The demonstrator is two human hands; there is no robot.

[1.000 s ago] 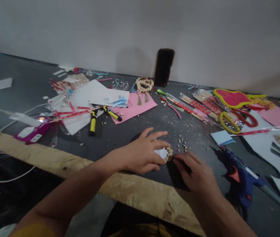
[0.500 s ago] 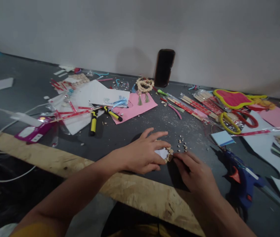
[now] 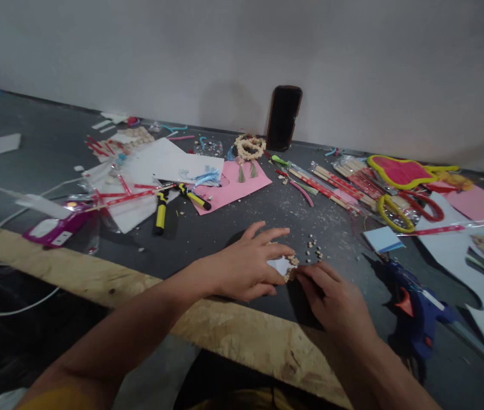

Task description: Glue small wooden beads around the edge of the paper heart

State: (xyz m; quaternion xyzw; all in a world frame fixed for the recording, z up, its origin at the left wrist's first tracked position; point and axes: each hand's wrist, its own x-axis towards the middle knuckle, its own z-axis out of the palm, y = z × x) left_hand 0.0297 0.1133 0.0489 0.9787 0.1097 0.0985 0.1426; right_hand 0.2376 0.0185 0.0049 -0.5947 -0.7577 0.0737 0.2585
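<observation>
My left hand (image 3: 248,265) lies on the dark table (image 3: 208,233) with fingers spread, pressing down a small white paper piece (image 3: 282,265) edged with tan beads. My right hand (image 3: 336,302) rests beside it on the right, its fingertips pinched together at the beaded edge; what they pinch is too small to make out. A scatter of loose tan beads (image 3: 314,246) lies just beyond both hands.
A blue glue gun (image 3: 417,310) lies right of my right hand. Farther back sit a pink sheet (image 3: 233,188), a bead wreath (image 3: 249,147), a phone (image 3: 283,117) leaning on the wall, yellow-handled pliers (image 3: 160,212), scissors (image 3: 408,208) and stick packets (image 3: 331,185). A wooden board (image 3: 109,279) edges the table.
My right hand has crept slightly left, its fingertips now tighter against the beaded edge. My left hand has stayed put.
</observation>
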